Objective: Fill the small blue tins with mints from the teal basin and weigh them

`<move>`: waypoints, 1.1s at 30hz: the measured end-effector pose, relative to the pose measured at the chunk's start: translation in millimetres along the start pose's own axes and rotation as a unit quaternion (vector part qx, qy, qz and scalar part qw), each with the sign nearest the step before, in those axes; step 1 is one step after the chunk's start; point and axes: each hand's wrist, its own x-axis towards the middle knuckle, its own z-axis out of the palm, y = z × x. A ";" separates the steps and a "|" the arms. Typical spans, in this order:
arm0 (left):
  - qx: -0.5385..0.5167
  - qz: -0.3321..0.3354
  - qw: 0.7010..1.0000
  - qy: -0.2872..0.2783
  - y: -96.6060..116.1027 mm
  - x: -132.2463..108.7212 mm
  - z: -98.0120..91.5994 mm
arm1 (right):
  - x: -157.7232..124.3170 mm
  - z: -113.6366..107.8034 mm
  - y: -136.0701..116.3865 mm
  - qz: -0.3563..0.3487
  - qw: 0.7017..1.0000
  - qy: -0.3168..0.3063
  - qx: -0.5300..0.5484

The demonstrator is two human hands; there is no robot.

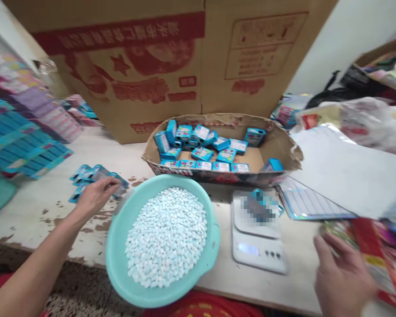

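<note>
At the left of the table, my left hand [97,193] has its fingers closed on the edge of a small blue candy box [120,184]. Several more blue boxes [82,174] lie grouped beside it. My right hand [345,268] is smeared by motion at the lower right, its fingers bent beside a red and yellow plastic packet [378,259]; whether it grips anything is unclear. Between the hands stand a mint-green basin [114,246] full of small white and pale blue candies [168,237] and a white kitchen scale [259,251]. On the scale rests a partly blurred-out blue object [260,204].
Behind the basin is a cut-down cardboard tray [254,176] holding several blue boxes. A large carton [201,57] rises behind it. Stacked blue, purple and pink display packs [23,132] stand left; a white sheet [346,163] and plastic bags [359,116] lie right.
</note>
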 end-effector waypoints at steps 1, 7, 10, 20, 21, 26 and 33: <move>-0.014 0.019 1.000 -0.012 8.1 -6.5 6.0 | 1.2 1.1 -0.4 -0.002 1.000 0.003 -0.001; -0.094 0.166 0.968 -0.161 65.3 -53.7 60.2 | -4.2 11.8 1.4 -0.010 0.999 -0.017 0.044; -0.096 0.230 0.926 -0.283 92.5 -78.1 79.2 | -10.2 19.8 -2.4 -0.008 0.998 -0.050 0.046; -0.382 -0.041 0.851 -0.359 100.6 -83.9 74.1 | -6.3 77.5 -22.7 0.014 0.981 -0.190 -0.022; -0.430 -0.095 0.824 -0.355 98.4 -85.1 74.2 | -5.6 78.9 -28.0 0.014 0.982 -0.187 -0.028; -0.505 -0.132 0.767 -0.373 92.9 -89.9 62.9 | -22.7 73.5 -72.6 -0.061 0.977 -0.202 0.015; -0.330 0.102 0.885 -0.312 117.4 -83.4 -4.5 | -91.8 92.6 -110.8 -0.215 0.846 -0.478 0.095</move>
